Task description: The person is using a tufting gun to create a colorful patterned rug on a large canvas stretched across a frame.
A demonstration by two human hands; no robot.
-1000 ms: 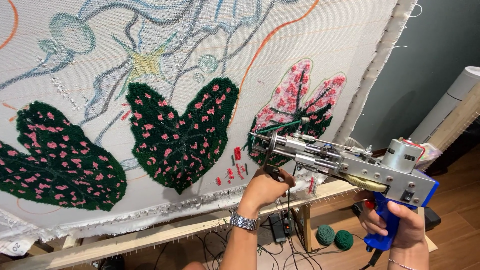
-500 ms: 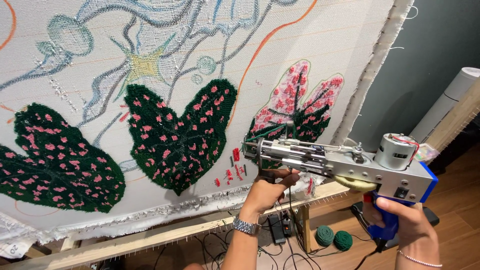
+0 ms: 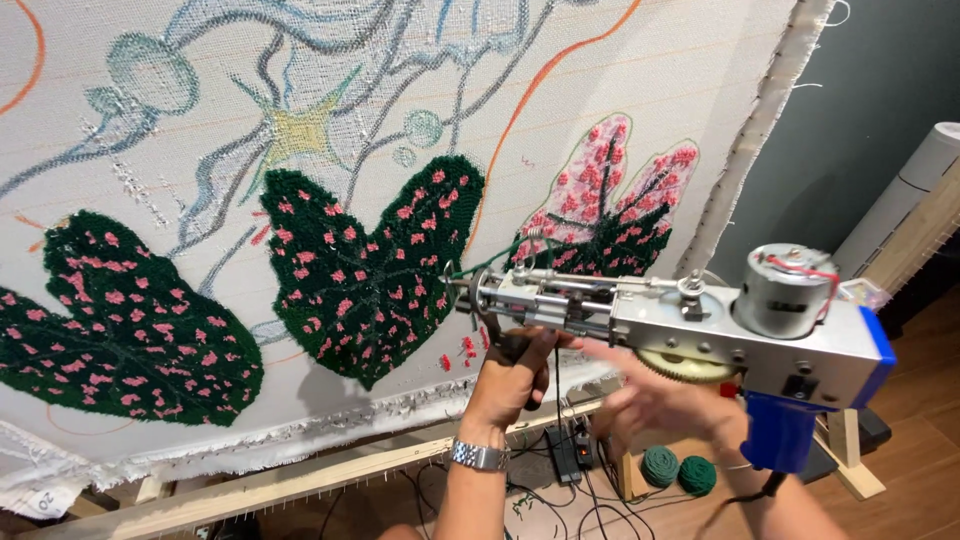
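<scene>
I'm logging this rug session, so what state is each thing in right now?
Tufting gun: held up, tip close to the cloth.
Left hand: gripping the front handle.
Right hand: blurred, open, under the gun body.
Middle leaf: fully tufted.
Right leaf: partly tufted.
Yarn balls: on the floor.

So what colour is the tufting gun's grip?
Blue, best seen in the head view: the tufting gun's grip below its metal body.

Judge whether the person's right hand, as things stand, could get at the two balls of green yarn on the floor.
Probably yes. The right hand is blurred, open and off the tufting gun's blue handle, so it looks free. The balls of green yarn lie below it, with only loose cables nearby.
</scene>
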